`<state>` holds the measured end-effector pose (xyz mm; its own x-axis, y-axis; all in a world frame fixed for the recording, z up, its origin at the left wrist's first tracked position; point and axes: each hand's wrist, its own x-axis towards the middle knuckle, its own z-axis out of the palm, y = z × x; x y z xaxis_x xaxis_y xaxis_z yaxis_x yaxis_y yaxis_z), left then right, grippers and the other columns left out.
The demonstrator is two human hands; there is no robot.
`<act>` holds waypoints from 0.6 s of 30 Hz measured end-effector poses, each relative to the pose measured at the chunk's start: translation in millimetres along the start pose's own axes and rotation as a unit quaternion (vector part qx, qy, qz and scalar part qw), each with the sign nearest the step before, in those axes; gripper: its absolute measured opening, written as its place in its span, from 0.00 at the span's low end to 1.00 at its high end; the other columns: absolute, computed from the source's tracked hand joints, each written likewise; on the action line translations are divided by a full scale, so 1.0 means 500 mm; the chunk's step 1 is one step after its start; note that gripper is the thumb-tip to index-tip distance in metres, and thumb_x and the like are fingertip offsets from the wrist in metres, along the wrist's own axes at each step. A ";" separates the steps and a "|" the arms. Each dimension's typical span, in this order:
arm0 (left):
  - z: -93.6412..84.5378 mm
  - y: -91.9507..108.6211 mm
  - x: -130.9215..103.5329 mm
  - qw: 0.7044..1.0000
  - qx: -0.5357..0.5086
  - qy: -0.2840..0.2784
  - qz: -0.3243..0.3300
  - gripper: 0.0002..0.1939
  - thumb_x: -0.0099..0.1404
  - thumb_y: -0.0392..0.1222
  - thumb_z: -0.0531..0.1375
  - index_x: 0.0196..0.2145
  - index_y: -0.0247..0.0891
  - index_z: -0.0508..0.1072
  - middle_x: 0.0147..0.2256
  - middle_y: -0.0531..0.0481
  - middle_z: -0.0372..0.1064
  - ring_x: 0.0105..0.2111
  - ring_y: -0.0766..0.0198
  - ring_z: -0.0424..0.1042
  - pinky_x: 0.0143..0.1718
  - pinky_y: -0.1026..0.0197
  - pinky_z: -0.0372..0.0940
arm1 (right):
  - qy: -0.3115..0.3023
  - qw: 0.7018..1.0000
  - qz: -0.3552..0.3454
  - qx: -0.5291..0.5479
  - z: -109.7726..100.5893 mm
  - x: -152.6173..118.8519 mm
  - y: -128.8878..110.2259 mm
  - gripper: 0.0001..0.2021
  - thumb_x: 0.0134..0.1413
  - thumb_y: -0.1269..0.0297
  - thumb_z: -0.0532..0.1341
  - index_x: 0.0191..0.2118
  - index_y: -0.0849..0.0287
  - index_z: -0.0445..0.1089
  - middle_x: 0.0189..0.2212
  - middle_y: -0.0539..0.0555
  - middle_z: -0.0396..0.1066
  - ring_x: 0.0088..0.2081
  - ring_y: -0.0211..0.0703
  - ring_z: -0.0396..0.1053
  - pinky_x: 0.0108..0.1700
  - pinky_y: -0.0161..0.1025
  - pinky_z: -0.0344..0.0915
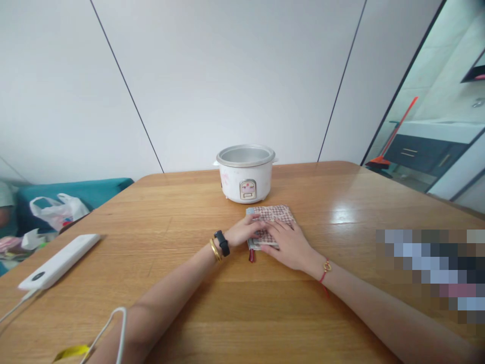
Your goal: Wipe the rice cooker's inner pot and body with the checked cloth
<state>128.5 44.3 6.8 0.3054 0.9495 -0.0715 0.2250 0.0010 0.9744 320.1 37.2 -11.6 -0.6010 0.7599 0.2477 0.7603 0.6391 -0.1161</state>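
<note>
A flat rectangular piece with a brown-and-white checked pattern point(278, 213) lies on the wooden table. It has a grey band along its left side and a dark red ribbon point(251, 255) at its near edge; whether it is a folded cloth or a cloth-covered notebook, I cannot tell. My left hand point(244, 231) reaches over its left part, fingers extended. Flat on its middle and near side rests my right hand point(290, 243), fingers stretched out and meeting the left fingertips. Just behind it stands a white rice cooker point(233, 183), lidless, with a grey rim.
A white power bank point(62, 260) with a cable lies at the table's left. Below it, a white cable loop point(122, 323) hangs by my left forearm. Plastic bags point(60, 211) sit on a teal bench, beside part of a person. A blurred patch covers the right edge.
</note>
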 end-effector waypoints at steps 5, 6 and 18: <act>-0.059 0.070 0.055 0.863 0.323 0.268 0.283 0.34 0.62 0.51 0.62 0.62 0.38 0.60 0.63 0.34 0.56 0.65 0.43 0.54 0.65 0.38 0.50 | 0.015 0.999 0.024 -0.025 -0.001 0.007 0.013 0.30 0.64 0.41 0.53 0.59 0.59 0.66 0.62 0.61 0.62 0.63 0.63 0.55 0.62 0.65 0.48; -0.076 0.094 0.071 0.820 0.366 0.320 0.301 0.38 0.60 0.52 0.64 0.64 0.38 0.58 0.65 0.34 0.52 0.67 0.41 0.49 0.66 0.36 0.46 | 0.022 0.999 0.026 -0.030 0.003 0.007 0.011 0.30 0.63 0.41 0.54 0.59 0.59 0.66 0.62 0.61 0.61 0.63 0.63 0.55 0.62 0.66 0.47; -0.141 0.202 0.178 0.763 0.540 0.336 0.114 0.22 0.57 0.55 0.66 0.46 0.45 0.71 0.55 0.39 0.65 0.61 0.39 0.54 0.53 0.24 0.57 | 0.038 0.998 0.031 -0.029 0.020 0.007 0.009 0.31 0.64 0.40 0.52 0.61 0.59 0.64 0.63 0.62 0.60 0.64 0.62 0.53 0.62 0.67 0.46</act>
<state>113.2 151.2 113.9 -0.0115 0.8337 0.5520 0.9792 -0.1024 0.1751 318.9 43.9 -20.8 -0.5335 0.7855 0.3136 0.8099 0.5814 -0.0784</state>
